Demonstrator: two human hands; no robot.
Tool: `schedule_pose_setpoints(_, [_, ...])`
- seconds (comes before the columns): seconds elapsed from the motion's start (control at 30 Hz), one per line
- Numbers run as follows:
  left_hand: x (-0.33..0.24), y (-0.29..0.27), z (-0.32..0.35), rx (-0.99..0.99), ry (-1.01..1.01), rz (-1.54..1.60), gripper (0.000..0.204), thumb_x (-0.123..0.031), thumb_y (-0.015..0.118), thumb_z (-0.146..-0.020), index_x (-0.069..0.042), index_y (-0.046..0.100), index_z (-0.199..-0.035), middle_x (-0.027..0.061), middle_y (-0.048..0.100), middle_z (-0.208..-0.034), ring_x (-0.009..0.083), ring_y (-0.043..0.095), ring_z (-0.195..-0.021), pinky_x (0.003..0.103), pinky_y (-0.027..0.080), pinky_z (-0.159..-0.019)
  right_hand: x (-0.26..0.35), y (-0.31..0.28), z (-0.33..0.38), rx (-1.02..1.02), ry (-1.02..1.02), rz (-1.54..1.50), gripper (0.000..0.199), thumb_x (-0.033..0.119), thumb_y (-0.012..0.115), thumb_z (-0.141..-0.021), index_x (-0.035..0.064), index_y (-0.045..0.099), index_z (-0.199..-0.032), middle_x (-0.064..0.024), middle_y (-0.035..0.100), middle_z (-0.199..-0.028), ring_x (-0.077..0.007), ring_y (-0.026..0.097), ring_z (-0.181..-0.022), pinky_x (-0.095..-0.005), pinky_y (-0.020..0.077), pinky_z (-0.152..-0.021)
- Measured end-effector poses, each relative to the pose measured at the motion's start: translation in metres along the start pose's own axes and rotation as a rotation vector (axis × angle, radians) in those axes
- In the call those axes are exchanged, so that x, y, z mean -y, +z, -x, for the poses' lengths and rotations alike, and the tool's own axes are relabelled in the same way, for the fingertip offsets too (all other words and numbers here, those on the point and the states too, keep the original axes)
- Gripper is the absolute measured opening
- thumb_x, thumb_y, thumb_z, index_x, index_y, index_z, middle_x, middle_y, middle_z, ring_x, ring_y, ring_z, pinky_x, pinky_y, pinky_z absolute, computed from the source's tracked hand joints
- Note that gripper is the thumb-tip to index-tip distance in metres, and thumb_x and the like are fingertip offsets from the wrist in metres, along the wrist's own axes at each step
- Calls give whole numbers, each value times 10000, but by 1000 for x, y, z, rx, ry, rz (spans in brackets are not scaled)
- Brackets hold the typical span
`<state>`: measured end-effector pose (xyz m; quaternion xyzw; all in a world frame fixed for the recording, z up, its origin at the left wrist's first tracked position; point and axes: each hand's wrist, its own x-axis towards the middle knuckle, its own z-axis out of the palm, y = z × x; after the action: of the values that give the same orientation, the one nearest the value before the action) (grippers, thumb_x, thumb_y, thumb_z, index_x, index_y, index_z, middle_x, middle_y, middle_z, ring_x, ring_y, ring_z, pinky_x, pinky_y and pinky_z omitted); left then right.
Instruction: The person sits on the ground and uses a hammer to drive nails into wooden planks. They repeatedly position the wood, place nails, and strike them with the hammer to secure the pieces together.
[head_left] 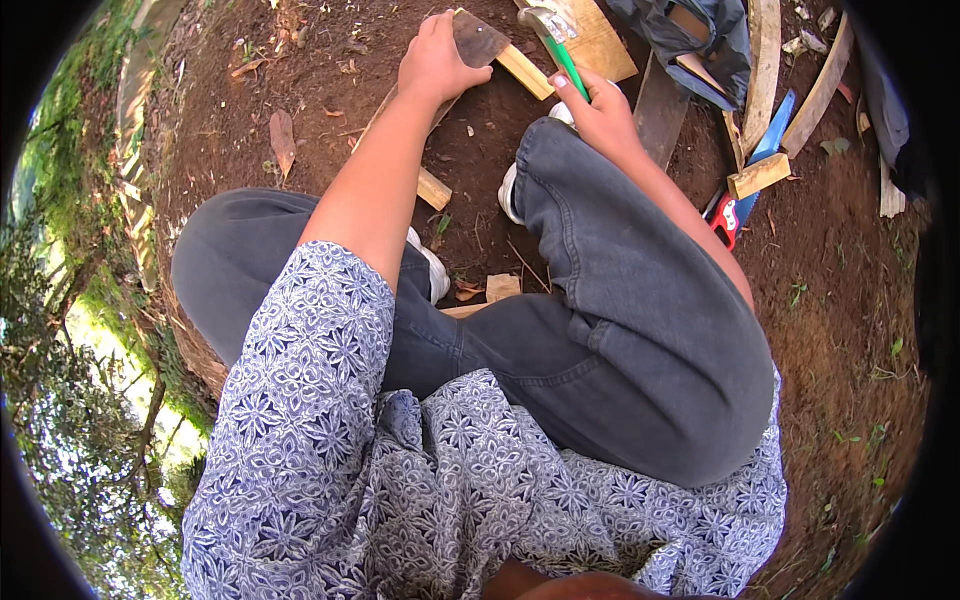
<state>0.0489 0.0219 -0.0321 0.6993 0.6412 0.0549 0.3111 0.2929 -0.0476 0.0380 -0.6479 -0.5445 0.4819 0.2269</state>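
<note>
My left hand [438,68] grips a dark brown wooden board [480,38], its thumb along the near side and its fingers over the far edge. What looks like a nail head shows in the board's face. A pale wood strip [525,72] juts from the board toward the right. My right hand [602,115] is closed around the green handle of a hammer [565,62]. The metal hammer head sits raised, just right of the board and apart from it. Below my left wrist, the end of another pale strip [433,188] shows near the ground.
Behind the hammer lies a light wooden board [600,45]. A black plastic bag [725,55] and long planks [765,60] are at the far right. A blue-bladed handsaw [772,140] with a red handle lies beside a wood block [758,175]. My bent legs fill the middle.
</note>
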Motion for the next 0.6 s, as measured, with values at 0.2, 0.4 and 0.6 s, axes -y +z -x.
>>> schedule_pose_setpoints(0.2, [-1, -5, -1, -13, 33, -18, 1077, -459, 886, -656, -52, 407, -1530, 163, 472, -1537, 320, 513, -1383, 421, 463, -1127, 3, 2, 4, 3, 48, 33, 314, 354, 661, -994, 45, 712, -1018, -62, 636, -726, -136, 605, -704, -320, 468, -667])
schedule_pose_setpoints(0.4, [6, -4, -7, 34, 60, 12, 1084, -466, 886, -654, -43, 405, -1529, 188, 471, -1536, 318, 510, -1390, 417, 455, -1132, 3, 9, -9, 46, -10, 293, 334, 318, 809, -852, 39, 653, -950, -134, 679, -847, -267, 673, -820, -385, 511, -745])
schedule_pose_setpoints(0.6, [12, 2, -14, 76, 59, 39, 1097, -487, 891, -657, -38, 391, -1524, 195, 496, -1495, 340, 521, -1371, 430, 455, -1123, -8, 17, -39, 72, -32, 589, 364, 222, 839, -779, 44, 610, -1000, -199, 687, -1025, -389, 671, -1002, -484, 523, -860])
